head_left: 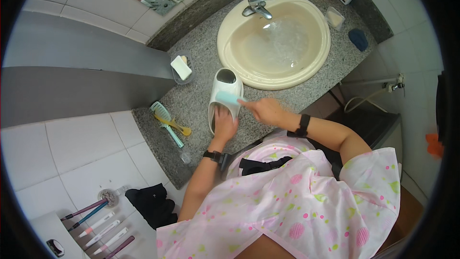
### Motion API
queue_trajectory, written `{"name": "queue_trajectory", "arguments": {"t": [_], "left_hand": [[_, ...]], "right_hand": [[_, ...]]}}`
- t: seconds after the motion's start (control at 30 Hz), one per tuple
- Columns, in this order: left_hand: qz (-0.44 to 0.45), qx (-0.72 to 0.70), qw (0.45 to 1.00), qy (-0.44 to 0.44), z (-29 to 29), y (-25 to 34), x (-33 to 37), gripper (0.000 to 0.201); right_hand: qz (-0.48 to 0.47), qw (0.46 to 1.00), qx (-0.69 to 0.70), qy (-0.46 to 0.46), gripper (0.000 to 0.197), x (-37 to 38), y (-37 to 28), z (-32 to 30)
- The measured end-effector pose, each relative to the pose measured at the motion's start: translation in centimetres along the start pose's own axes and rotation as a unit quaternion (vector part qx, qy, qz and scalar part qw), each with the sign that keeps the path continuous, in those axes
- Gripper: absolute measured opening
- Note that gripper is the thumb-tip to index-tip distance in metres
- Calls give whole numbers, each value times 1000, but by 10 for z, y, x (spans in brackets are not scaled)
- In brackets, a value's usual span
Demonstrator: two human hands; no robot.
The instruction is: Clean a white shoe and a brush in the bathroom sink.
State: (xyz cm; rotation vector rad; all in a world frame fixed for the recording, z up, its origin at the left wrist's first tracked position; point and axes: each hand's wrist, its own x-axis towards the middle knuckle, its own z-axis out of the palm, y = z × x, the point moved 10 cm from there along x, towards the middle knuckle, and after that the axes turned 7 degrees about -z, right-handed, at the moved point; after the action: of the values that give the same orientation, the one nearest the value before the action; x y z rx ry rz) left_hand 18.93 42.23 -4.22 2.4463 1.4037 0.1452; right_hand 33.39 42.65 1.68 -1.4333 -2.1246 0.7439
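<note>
Left hand [225,126] extended forward, fingers inside white shoe [223,85]; grip hidden, cannot tell. Right hand [266,111], forearm angled leftward, grasping pale-blue brush [227,98] across shoe's upper. Shoe on speckled counter [197,97], just beside cream sink [275,84].

Light: even, fairly bright; shadows soft. Glints: tap [258,1], water [287,43]. Gloom: beneath worktop [203,48]. Blur: brush [227,98], smeared. Rim: tiles [86,149] bowed, corners black.

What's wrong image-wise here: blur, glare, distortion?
Head view: the light-blue tool in the right hand looks smeared, likely motion blur; head view: bright glints on the faucet and basin water; head view: the grey panel's edges bow, with black around the picture's rim.
</note>
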Motion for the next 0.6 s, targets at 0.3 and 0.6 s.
{"name": "queue_trajectory", "arguments": {"t": [0.3, 0.6], "left_hand": [[-29, 1, 996, -87, 13, -6, 1, 59], [-8, 12, 1000, -8, 2, -3, 0, 45]], "right_hand": [[-72, 996, 10, -52, 52, -26, -6, 4], [-104, 985, -42, 131, 65, -22, 31, -3]]}}
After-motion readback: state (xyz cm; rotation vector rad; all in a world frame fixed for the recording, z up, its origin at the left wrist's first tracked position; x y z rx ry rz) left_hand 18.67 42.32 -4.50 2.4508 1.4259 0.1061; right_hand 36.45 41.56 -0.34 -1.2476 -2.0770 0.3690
